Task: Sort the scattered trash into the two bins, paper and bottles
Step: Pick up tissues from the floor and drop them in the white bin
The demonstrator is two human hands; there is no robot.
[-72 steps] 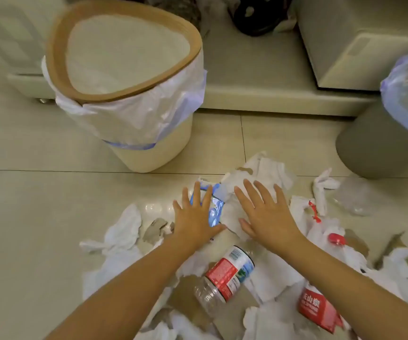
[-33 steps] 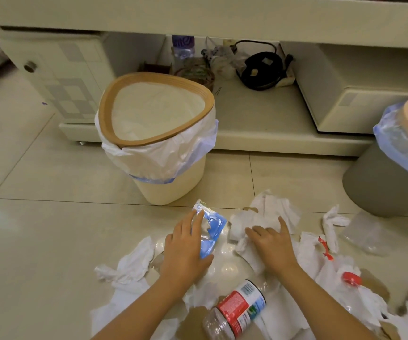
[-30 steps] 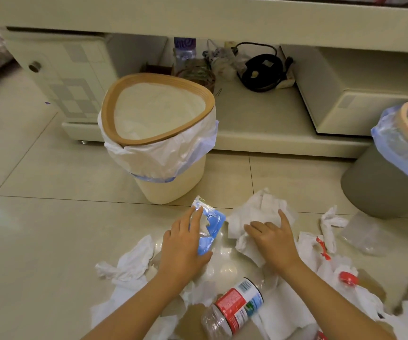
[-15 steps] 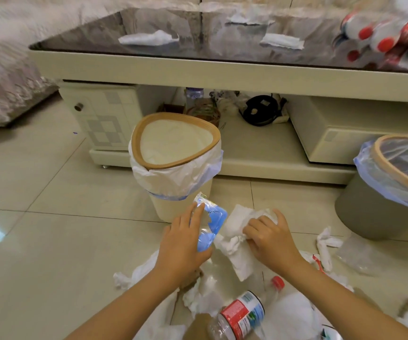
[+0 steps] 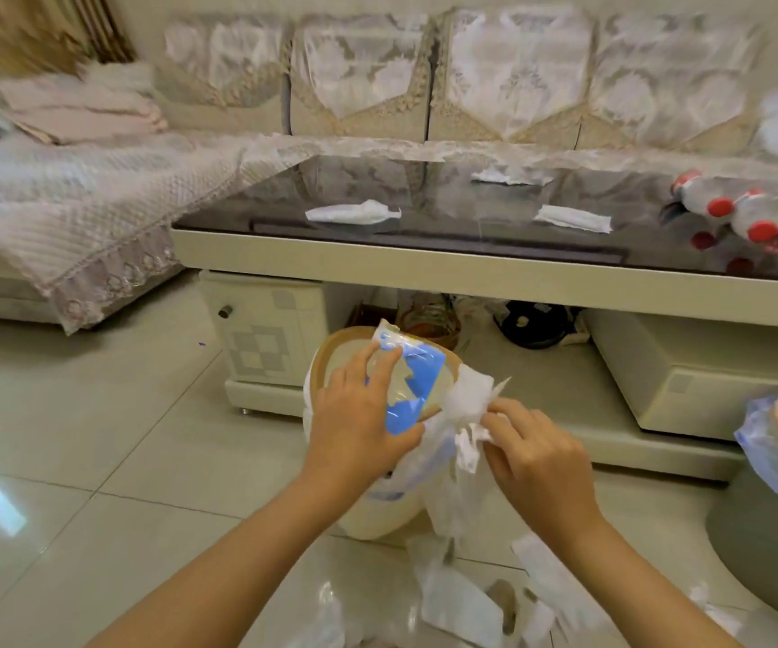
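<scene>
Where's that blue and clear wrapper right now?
In the head view, mid-frame, the left hand holds the wrapper up over the cream bin, just left of the tissue in the right hand.

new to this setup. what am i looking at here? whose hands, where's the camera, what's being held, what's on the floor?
No robot here: a person's two bare hands, filmed by one wide-angle camera on their head, looking forward and down.

The left hand grips a blue and clear plastic wrapper. The right hand pinches a wad of white tissue paper. Both are raised in front of the cream bin, which has a wooden rim and a white liner. A grey bin with a bluish liner stands at the right edge.

More white paper scraps lie on the tiled floor below the hands. Behind is a coffee table with paper pieces and red-capped bottles on its glass top.
</scene>
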